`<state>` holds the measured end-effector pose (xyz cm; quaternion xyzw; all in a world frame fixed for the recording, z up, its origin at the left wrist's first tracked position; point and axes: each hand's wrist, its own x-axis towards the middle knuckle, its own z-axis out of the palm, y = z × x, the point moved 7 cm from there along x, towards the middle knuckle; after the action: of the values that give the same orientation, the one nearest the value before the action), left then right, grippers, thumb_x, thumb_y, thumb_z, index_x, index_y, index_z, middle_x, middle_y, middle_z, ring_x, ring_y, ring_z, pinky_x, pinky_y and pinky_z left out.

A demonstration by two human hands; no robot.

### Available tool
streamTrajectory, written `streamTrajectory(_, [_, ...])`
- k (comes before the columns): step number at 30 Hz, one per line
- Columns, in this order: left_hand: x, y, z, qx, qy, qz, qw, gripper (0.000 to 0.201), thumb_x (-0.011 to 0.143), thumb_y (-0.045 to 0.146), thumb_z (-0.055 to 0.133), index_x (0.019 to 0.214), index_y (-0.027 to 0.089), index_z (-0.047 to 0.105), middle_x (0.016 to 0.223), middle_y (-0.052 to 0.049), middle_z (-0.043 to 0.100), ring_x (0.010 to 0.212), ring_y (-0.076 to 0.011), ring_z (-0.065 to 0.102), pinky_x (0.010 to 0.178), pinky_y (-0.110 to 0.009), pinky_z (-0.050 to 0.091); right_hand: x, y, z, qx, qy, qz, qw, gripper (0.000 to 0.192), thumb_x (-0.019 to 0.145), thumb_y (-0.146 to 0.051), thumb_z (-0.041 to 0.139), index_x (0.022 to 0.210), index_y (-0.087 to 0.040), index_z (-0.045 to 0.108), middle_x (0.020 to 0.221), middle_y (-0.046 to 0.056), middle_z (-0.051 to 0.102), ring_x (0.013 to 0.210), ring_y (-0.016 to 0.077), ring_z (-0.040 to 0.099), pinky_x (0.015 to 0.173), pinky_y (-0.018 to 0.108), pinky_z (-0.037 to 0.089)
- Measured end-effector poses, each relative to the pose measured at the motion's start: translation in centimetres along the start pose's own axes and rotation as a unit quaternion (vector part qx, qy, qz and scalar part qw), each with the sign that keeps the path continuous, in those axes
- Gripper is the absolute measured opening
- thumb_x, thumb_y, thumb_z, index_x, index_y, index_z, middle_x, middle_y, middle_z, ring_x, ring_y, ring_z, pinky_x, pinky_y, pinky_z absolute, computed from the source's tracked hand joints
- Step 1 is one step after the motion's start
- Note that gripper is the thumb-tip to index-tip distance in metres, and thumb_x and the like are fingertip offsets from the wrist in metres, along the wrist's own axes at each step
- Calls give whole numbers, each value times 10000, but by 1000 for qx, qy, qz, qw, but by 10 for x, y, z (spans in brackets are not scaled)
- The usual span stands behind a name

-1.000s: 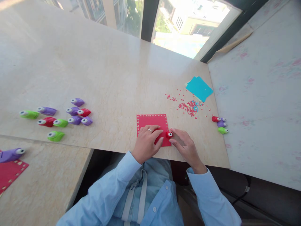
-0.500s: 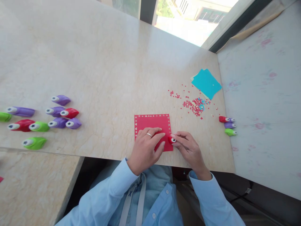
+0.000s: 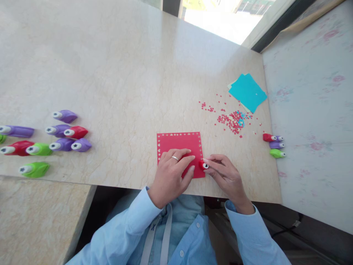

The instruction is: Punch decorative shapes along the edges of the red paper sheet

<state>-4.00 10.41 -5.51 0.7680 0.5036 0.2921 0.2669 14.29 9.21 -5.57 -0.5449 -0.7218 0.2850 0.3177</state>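
Left hand (image 3: 172,173) lies flat, open on red paper (image 3: 179,143); right hand (image 3: 224,175) pinches red punch (image 3: 203,165)

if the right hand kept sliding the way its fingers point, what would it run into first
The right hand points left across the red paper, pinching the small red punch. Going on, it would likely meet the left hand fingertips first.

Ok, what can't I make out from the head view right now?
- Near part of the red paper: covered by the left hand.
- Small red punch: mostly hidden by the right hand; its punch shape is too small to read.
- Leftmost purple punch and a green one beside it: cut off by the left edge.
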Motion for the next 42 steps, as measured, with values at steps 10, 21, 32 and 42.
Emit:
streamTrajectory(10, [0, 1, 0, 8, 1, 6, 1000, 238, 939, 305, 530, 1111, 223, 672, 1223, -75, 651, 1070, -227, 578, 910, -419, 486, 1, 0, 1, -16, 12, 7, 1000, 265, 916, -291, 641, 1166, -319, 725, 1084, 76, 642, 974, 193, 644, 808, 328, 584])
streamTrajectory(21, [-1, 0, 1, 13, 11, 15, 1000, 232, 942, 311, 531, 1102, 221, 674, 1220, -73, 650, 1073, -229, 570, 908, -411, 469, 1, 9, -10, 52, 19, 105, 993, 414, 862, -428, 699, 1214, -220, 637, 1063, 86, 671, 926, 185, 661, 862, 345, 563])
streamTrajectory(32, [-1, -1, 3, 7, 21, 22, 1000, 217, 939, 311, 537, 1076, 216, 676, 1196, -59, 661, 1060, -231, 576, 903, -408, 471, 15, 10, 3, 108, -200, 329, 917, 525, 750, -645, 694, 833, -131, 627, 636, 9, 585, 559, 95, 530, 471, 184, 387])
streamTrajectory(42, [-2, -2, 3, -15, 31, 21, 999, 200, 929, 300, 553, 1051, 221, 691, 1162, -55, 674, 1045, -223, 586, 907, -403, 469, 35, 2, 0, 11, -275, 372, 887, 467, 702, -582, 741, 756, -132, 629, 648, 29, 607, 564, 99, 553, 405, 165, 345])
